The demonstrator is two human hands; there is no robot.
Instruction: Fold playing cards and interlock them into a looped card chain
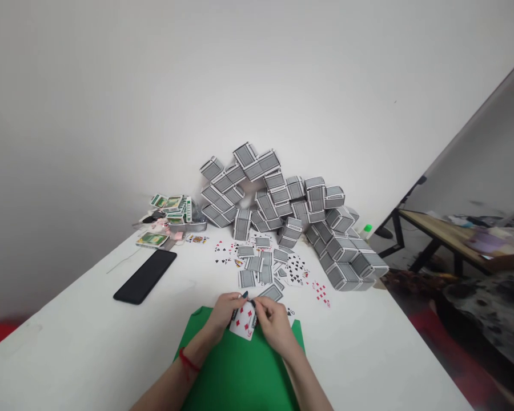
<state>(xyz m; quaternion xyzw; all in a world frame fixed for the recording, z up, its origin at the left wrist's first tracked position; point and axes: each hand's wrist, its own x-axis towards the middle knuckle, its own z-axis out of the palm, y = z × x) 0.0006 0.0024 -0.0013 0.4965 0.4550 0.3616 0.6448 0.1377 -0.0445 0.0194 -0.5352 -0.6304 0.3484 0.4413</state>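
My left hand (223, 313) and my right hand (276, 325) meet over a green mat (240, 377) at the table's near edge. Between them is a playing card (242, 326) with red diamonds facing me. Fingers of both hands pinch it near its upper corners. Darker patterned bits show along the card's two sides, but I cannot make out whether they belong to it. Just beyond my hands lies a grey-backed card (271, 291). Part of another card (290, 312) pokes out beside my right hand.
Blocks of folded grey-backed cards form a zigzag structure (278, 194) against the wall. Separate blocks (242, 224) and loose cards (254, 264) lie before it. A black phone (146, 276) rests at left, near green card boxes (154, 238). A green-capped bottle (366, 230) stands behind the right end.
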